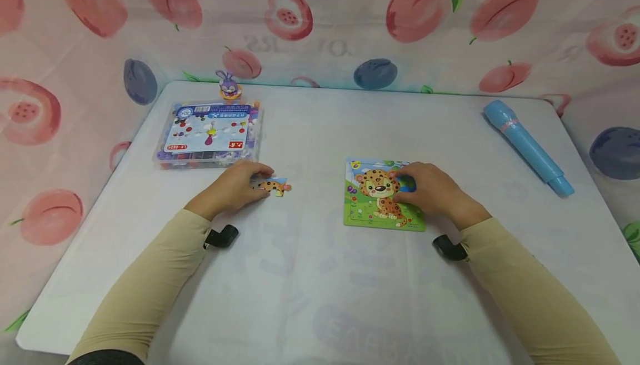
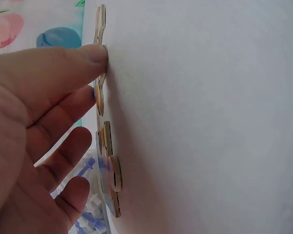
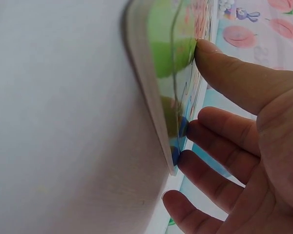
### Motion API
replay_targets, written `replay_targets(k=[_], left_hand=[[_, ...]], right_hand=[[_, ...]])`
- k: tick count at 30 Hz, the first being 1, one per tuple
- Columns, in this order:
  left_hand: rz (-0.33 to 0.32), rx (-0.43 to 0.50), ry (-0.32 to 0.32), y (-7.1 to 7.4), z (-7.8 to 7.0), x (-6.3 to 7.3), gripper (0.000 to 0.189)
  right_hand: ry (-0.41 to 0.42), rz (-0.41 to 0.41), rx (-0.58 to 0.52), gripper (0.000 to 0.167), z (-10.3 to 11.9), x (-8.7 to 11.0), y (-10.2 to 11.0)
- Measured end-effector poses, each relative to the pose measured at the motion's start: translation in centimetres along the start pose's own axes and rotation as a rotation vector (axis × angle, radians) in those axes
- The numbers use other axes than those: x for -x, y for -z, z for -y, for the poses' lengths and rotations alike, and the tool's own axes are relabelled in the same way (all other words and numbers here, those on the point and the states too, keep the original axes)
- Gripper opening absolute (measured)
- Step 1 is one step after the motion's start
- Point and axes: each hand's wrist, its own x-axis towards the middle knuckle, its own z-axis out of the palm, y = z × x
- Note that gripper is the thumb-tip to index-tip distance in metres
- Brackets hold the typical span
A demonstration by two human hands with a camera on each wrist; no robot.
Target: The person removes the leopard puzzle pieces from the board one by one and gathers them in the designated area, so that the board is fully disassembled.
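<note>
On the left side of the white table, my left hand (image 1: 235, 187) pinches a leopard-print puzzle piece (image 2: 100, 92) between thumb and index finger, its edge close to the tabletop. A second puzzle piece (image 2: 107, 170) lies right beside it, below the curved remaining fingers in the left wrist view. Toward the middle right sits a square puzzle board (image 1: 370, 218) with a cartoon leopard on green grass. The right hand (image 1: 432, 190) rests its thumb and fingertips on the board's right part, around a dark blue patch; I cannot tell whether it pinches a piece there.
Behind the left hand is a clear plastic box (image 1: 207, 131) of colourful parts, with a small purple rabbit figure (image 1: 228, 84) at its back. A light blue cylindrical object (image 1: 527, 145) lies at the right. A fruit-print curtain (image 1: 330, 20) hangs along the table's back.
</note>
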Motion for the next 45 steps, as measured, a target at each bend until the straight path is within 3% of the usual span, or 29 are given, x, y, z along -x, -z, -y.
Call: replay_targets(k=[11,16,23,34,45], left_hand=[[0.017,0.003,0.023,0.0,-0.2,-0.1,0.047],[0.003,-0.008,-0.003,-0.1,-0.6,0.0,0.052],[-0.015,0.001,-0.074,-0.2,-2.4,-0.3,0.053],[0.017,-0.039,-0.192,-1.8,-5.5,-3.1,0.052],[0.096,-0.131,-0.197,-4.1,-11.3,-7.3,0.056]], right_hand=[[-0.01,-0.005,-0.022,0.056,-0.1,0.2,0.0],[-0.008,-0.011,-0.025,0.057,-0.1,0.2,-0.2],[-0.021,-0.007,-0.016,0.059,-0.3,0.6,-0.1],[-0.049,-0.018,-0.031,0.057,-1.3,1.2,0.4],[-0.072,-0.023,-0.079,0.059,-1.3,1.0,0.3]])
